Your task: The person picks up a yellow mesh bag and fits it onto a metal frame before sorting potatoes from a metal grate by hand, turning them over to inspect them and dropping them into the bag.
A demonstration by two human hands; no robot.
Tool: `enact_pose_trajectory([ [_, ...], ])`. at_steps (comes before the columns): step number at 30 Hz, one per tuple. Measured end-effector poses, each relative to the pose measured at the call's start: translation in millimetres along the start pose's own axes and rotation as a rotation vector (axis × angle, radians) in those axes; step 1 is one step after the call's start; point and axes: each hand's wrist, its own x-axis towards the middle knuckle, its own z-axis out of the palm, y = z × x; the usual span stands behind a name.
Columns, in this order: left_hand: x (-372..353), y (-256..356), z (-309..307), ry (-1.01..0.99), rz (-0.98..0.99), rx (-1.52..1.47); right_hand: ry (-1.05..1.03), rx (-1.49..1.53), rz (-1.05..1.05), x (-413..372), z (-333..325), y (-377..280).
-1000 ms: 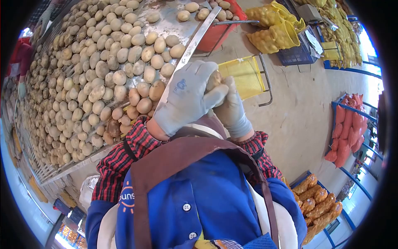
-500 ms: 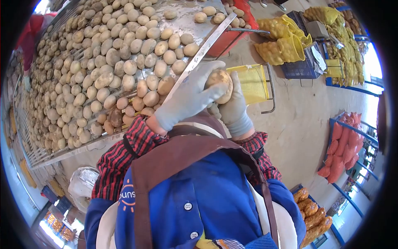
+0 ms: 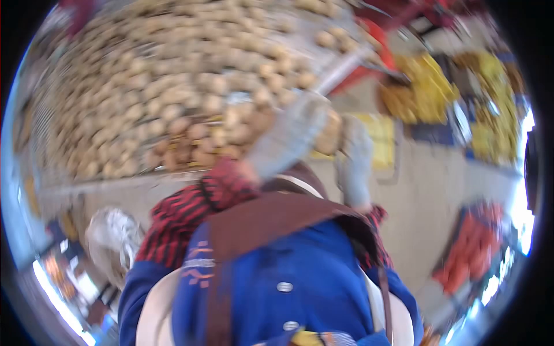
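Observation:
Both gloved hands are in front of my chest, blurred by motion. My left hand [image 3: 291, 135] is closed around the left side of a large potato [image 3: 329, 134], at the near edge of the sorting table [image 3: 346, 68]. On the potato's other side, my right hand [image 3: 356, 158] is upright with its fingers bent against it. Just left of my left hand, many loose potatoes [image 3: 213, 104] cover the table.
A yellow mesh bag on a frame [image 3: 378, 141] stands behind my right hand. Filled yellow sacks [image 3: 418, 89] are at the upper right, red sacks [image 3: 470, 248] at the right. A white sack [image 3: 114, 239] sits lower left. Part of a person in red [image 3: 83, 11] shows upper left.
The view has turned and blurred, so the table, sacks and hands appear shifted. The potato remains between my hands, and my right hand now stands more upright beside it.

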Motion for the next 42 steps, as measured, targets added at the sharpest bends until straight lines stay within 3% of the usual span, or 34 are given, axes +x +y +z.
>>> enact_pose_trajectory([
  [1,0.7,-6.9,2.9,0.041,0.091,0.154,-0.012,0.295,0.094,-0.9,4.0,-16.3],
  [2,1.2,-4.7,-3.9,-0.069,0.002,0.103,-0.059,0.312,0.116,1.1,14.9,-31.7],
  [3,2.2,-3.0,-9.7,-0.175,-0.092,0.063,-0.072,0.125,-0.199,5.3,26.2,-6.1],
  [4,-3.4,14.6,-12.0,-0.04,-0.181,0.007,-0.166,0.2,-0.006,9.0,26.6,-14.0],
  [5,-3.2,1.2,-11.0,-0.029,-0.263,-0.105,-0.247,0.231,0.196,11.8,19.4,-20.6],
  [7,-6.2,-21.4,-24.1,0.001,-0.318,-0.256,-0.235,0.513,0.141,19.8,-0.9,1.3],
  [9,-16.9,-22.8,-52.8,-0.22,-0.408,-0.568,-0.189,0.249,0.237,33.8,-31.3,37.1],
  [11,-44.0,-4.2,-93.2,0.002,-0.31,-0.29,-0.051,0.043,0.464,44.3,-59.9,91.6],
  [13,-78.6,-27.9,-128.2,0.194,-0.51,-0.189,-0.042,-0.266,0.297,61.3,-87.0,145.1],
  [14,-100.7,-40.8,-147.2,0.363,-0.366,0.056,-0.043,-0.425,0.206,72.4,-99.6,160.2],
  [16,-142.8,-55.5,-187.0,0.702,-0.18,0.493,0.124,-0.351,0.032,90.5,-54.5,122.2],
  [17,-159.2,-59.6,-207.3,0.876,-0.13,0.68,0.11,-0.405,-0.115,90.8,-10.5,52.4],
  [18,-173.5,-64.7,-230.0,0.898,-0.134,0.697,-0.006,-0.296,-0.146,97.4,25.2,21.1],
  [20,-203.6,-78.8,-274.3,1.13,-0.306,1.19,-0.27,-0.199,-0.295,103.4,103.8,-30.3],
  [21,-216.6,-101.0,-290.3,1.169,-0.317,1.219,-0.301,-0.169,-0.318,100.7,131.0,-38.8],
  [22,-225.8,-131.1,-308.0,1.195,-0.389,1.075,-0.482,-0.287,-0.463,97.8,165.3,-48.1],
  [23,-233.7,-124.0,-328.0,1.172,-0.408,0.986,-0.666,-0.38,-0.636,91.7,214.5,-62.7],
  [25,-237.2,-75.5,-350.4,1.143,-0.481,0.943,-0.976,-0.403,-0.719,53.7,278.3,-98.7],
  [27,-243.5,-124.0,-369.4,1.157,-0.452,1.009,-1.204,-0.247,-1.085,30.2,338.9,-103.6],
  [29,-248.4,-141.1,-379.1,1.037,-0.476,1.054,-1.163,-0.216,-1.194,1.7,386.7,-97.8],
  [31,-262.8,-150.0,-401.1,0.973,-0.469,1.033,-1.237,-0.187,-1.12,-20.4,427.7,-101.9],
  [33,-272.4,-160.1,-417.2,0.762,-0.385,1.04,-1.259,-0.223,-1.182,-30.8,464.1,-95.3],
  [34,-273.8,-142.1,-417.9,0.648,-0.475,1.104,-1.244,-0.249,-1.175,-35.2,470.8,-95.8],
  [35,-267.1,-120.1,-421.8,0.655,-0.456,1.055,-1.255,-0.306,-1.168,-30.6,472.7,-96.6],
  [37,-265.8,-89.9,-432.0,0.45,-0.683,1.056,-1.162,-0.427,-1.223,-29.9,470.9,-99.9],
  [39,-260.5,-129.1,-439.7,0.486,-0.575,1.101,-1.155,-0.497,-1.174,-26.1,460.4,-101.8],
  [41,-251.5,-142.6,-444.9,0.56,-0.531,1.118,-1.096,-0.533,-1.316,-4.3,441.4,-86.7],
  [42,-252.3,-129.1,-445.6,0.498,-0.535,1.21,-0.995,-0.546,-1.262,13.3,430.9,-73.2],
])
